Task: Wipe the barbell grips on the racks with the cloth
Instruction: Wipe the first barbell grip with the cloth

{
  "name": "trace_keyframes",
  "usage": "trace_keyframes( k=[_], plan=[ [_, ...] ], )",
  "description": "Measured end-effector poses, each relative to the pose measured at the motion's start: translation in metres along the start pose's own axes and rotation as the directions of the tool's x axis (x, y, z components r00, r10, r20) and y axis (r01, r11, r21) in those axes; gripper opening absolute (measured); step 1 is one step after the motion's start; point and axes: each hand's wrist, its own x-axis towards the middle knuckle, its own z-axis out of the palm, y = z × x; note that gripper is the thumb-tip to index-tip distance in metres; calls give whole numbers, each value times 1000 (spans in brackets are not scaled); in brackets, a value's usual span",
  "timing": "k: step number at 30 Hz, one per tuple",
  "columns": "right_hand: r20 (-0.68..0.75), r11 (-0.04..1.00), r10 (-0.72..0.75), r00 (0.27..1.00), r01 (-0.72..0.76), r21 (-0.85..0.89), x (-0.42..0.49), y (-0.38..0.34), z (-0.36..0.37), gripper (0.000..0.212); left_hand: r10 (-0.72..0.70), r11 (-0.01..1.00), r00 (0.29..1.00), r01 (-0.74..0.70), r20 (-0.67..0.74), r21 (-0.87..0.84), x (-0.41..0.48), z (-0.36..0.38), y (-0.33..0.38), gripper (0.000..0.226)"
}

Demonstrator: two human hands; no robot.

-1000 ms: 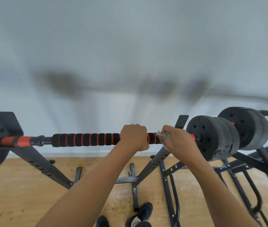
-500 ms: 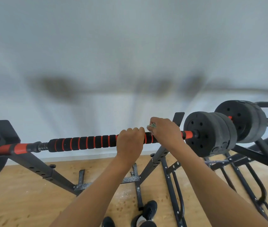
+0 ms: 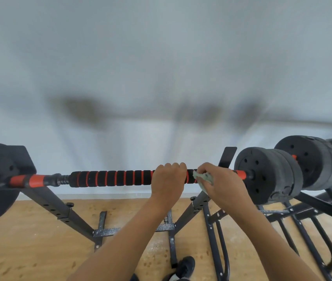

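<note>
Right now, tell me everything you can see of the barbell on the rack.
The barbell lies level across a black metal rack. Its middle is a foam grip, black ringed with red; left of that come a dark threaded stretch and a red-orange sleeve. Dark round plates sit at both ends. The left hand grips the foam from above; the right hand holds a pale green cloth against its right end.

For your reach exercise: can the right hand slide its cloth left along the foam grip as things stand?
Probably not: the left hand grips the foam grip beside the right hand and cloth, blocking the way.
</note>
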Motion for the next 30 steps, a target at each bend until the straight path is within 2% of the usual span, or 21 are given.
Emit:
trace_keyframes(
  k=[5, 10, 18, 21, 23, 25, 27, 30],
  plan=[
    [-51, 998, 26, 998, -29, -56, 36, -14, 12, 6, 3, 1000, 1000, -3, 12, 10, -2, 4, -1, 28],
    [27, 995, 44, 999, -42, -86, 63, -21, 12, 7, 26, 999, 1000, -26, 2, 21, -1, 9, -3, 22],
    [-9, 996, 58, 998, -59, -65, 16, -3, 20, 14, 12, 999, 999, -14, 38, 40, -1, 3, 0, 38],
    [-27, 997, 60, 998, -61, -52, -7, 4, 22, 16, 10, 999, 997, -13, 75, 34, 1, 0, 1, 35],
    [-31, 997, 78, 997, -78, -5, -17, 12, 22, 14, 11, 1000, 986, -15, 165, 22, 3, -8, 2, 26],
    [-70, 993, 104, 992, -99, 70, -20, 20, 19, 11, 32, 998, 951, -13, 307, -62, 12, -18, -1, 44],
    [-108, 986, 127, 986, -114, 125, -14, 24, 15, 12, 97, 989, 877, -33, 471, -142, 31, -32, -7, 60],
    [-77, 987, 125, 989, -116, 113, 3, 17, 15, 17, 188, 980, 760, -107, 622, -166, 54, -45, -17, 39]
  ],
)
